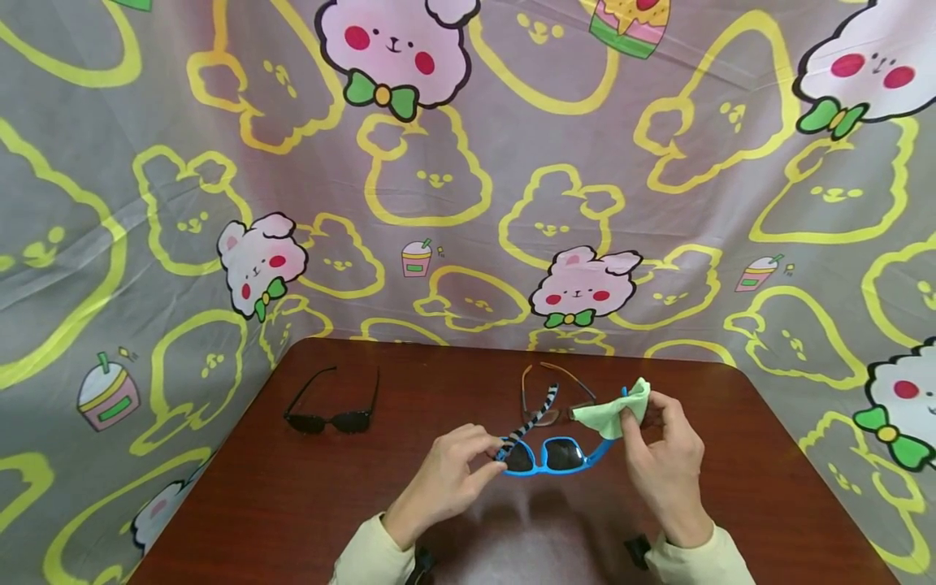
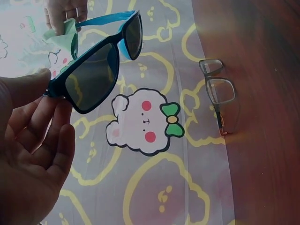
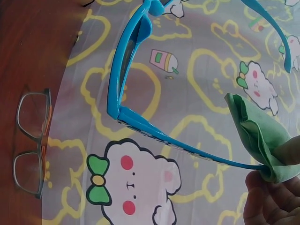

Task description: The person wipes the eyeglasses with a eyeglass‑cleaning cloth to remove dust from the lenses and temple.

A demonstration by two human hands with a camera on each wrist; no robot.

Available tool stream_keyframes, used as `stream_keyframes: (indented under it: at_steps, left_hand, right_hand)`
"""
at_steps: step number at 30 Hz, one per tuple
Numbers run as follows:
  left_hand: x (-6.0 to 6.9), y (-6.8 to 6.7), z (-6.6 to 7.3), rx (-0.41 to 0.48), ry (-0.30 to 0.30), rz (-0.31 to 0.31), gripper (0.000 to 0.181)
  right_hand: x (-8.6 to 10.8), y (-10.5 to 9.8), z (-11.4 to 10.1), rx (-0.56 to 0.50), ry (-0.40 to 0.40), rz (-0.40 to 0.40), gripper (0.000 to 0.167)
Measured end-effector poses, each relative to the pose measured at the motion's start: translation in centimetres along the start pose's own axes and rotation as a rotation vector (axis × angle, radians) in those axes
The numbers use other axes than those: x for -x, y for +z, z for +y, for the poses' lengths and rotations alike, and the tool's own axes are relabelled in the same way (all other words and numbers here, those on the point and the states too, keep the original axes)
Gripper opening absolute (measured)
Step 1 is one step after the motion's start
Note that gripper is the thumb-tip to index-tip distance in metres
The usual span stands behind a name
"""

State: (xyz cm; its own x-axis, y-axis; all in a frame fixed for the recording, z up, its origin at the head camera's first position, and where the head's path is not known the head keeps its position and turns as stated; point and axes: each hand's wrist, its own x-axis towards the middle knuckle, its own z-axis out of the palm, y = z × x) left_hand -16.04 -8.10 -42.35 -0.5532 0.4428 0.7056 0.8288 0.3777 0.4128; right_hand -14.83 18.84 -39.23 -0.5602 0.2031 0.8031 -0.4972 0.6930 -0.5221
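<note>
1. Sunglasses with a blue frame are held up above the brown table, both arms unfolded and pointing away from the person.
2. The left hand pinches one front corner, near the striped arm, between thumb and fingers; its lower fingers bend loosely.
3. The right hand is closed in a pinch on a green cloth, which wraps the end of the other arm.
4. Clear-lensed glasses lie just beyond, on the table.
5. Black sunglasses rest well apart, toward the left.
</note>
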Motion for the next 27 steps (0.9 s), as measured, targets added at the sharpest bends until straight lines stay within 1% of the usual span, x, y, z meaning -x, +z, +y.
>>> stream_keyframes:
  at_steps: [5, 9, 15, 17, 21, 25, 27]
  left_hand:
    - [-0.1, 0.0, 0.1, -0.006, 0.017, -0.011, 0.012]
    - [-0.2, -0.1, 0.1, -0.011, 0.033, -0.027, 0.011]
    - [-0.2, -0.2, 0.1, -0.048, 0.059, -0.041, 0.011]
    - [-0.2, -0.3, 0.2, -0.068, 0.075, -0.038, 0.012]
    - [-0.2, -0.6, 0.2, -0.107, 0.089, -0.025, 0.014]
    - [-0.3, -1.1, 0.2, -0.117, 0.063, -0.010, 0.015]
    - [-0.4, -1.3, 0.3, -0.121, 0.053, -0.005, 0.016]
  right_hand:
    - [-0.2, 0.1, 0.1, 0.016, -0.029, 0.004, 0.030]
    - [-0.3, 0.1, 0.1, 0.018, -0.048, 0.021, 0.031]
    - [-0.4, 0.1, 0.1, 0.008, -0.067, 0.052, 0.032]
    - [-0.5, 0.0, 0.1, 0.007, -0.066, 0.058, 0.032]
    - [-0.9, -0.5, 0.0, 0.007, -0.060, 0.075, 0.029]
    - [-1.1, -0.8, -0.2, -0.007, -0.092, 0.096, 0.029]
    - [-1.1, -0.8, -0.3, -0.021, -0.131, 0.077, 0.027]
